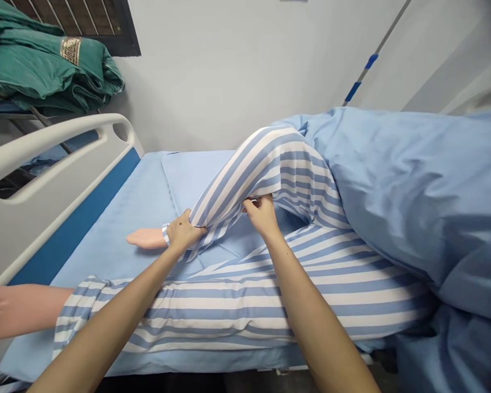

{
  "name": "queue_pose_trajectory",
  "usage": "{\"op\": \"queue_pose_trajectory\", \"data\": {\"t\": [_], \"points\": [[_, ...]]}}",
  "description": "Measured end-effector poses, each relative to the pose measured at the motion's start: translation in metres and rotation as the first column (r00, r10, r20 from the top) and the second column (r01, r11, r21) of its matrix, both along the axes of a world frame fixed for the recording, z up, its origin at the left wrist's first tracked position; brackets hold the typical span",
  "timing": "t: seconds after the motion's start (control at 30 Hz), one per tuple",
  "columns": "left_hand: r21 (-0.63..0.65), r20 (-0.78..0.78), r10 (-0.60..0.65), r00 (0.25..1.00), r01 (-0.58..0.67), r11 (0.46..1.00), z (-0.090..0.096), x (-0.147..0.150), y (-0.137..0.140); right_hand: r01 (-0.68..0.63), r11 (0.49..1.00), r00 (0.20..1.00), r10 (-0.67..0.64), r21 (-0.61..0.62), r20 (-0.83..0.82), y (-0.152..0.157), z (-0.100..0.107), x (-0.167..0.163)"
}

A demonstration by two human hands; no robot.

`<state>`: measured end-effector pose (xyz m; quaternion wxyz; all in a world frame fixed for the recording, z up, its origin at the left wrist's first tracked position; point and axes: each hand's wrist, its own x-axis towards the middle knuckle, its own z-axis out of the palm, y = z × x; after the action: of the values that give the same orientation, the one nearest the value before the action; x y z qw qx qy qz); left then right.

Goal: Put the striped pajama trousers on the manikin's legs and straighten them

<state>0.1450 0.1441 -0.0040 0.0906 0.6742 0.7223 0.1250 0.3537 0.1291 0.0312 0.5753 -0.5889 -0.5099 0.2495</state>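
Note:
A figure with smooth, doll-like feet lies on the bed in blue-and-white striped trousers [237, 305]. Its far leg is bent, knee raised, and the near leg lies straight. My left hand [183, 232] is closed around the lower part of the bent leg's trouser leg [229, 180], just above the far foot [145, 238]. Under the raised knee, my right hand [262, 213] pinches the edge of the same trouser leg, fingertips partly hidden by cloth. The near foot [20, 311] sticks out of its rumpled cuff at the left.
A light blue sheet [147, 185] covers the mattress. The bed's white end board [57, 180] rises at the left. A blue quilt [413, 191] covers the figure's upper part at the right. Behind the end board, folded green cloth [45, 65] lies on a rack beside the wall.

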Motion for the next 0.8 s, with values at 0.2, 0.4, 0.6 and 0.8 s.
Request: {"op": "queue_pose_trajectory", "data": {"t": [0.2, 0.4, 0.6, 0.8], "points": [[-0.001, -0.018, -0.048, 0.999, 0.048, 0.999, 0.001, -0.012, -0.003, -0.131, 0.99, 0.978, 0.136, 0.043, -0.156, 0.002, -0.004, -0.006], [-0.008, -0.045, -0.096, 0.994, 0.096, 0.995, 0.005, -0.025, -0.003, -0.164, 0.986, 0.978, 0.163, 0.003, -0.127, 0.001, -0.011, -0.008], [-0.055, -0.109, -0.127, 0.986, 0.122, 0.991, 0.013, -0.053, -0.003, -0.172, 0.982, 0.981, 0.178, -0.077, 0.077, 0.0, -0.019, -0.011], [-0.117, -0.227, -0.155, 0.962, 0.131, 0.984, 0.02, -0.103, 0.003, -0.269, 0.935, 0.926, 0.317, -0.231, 0.203, -0.004, -0.025, -0.018]]}}
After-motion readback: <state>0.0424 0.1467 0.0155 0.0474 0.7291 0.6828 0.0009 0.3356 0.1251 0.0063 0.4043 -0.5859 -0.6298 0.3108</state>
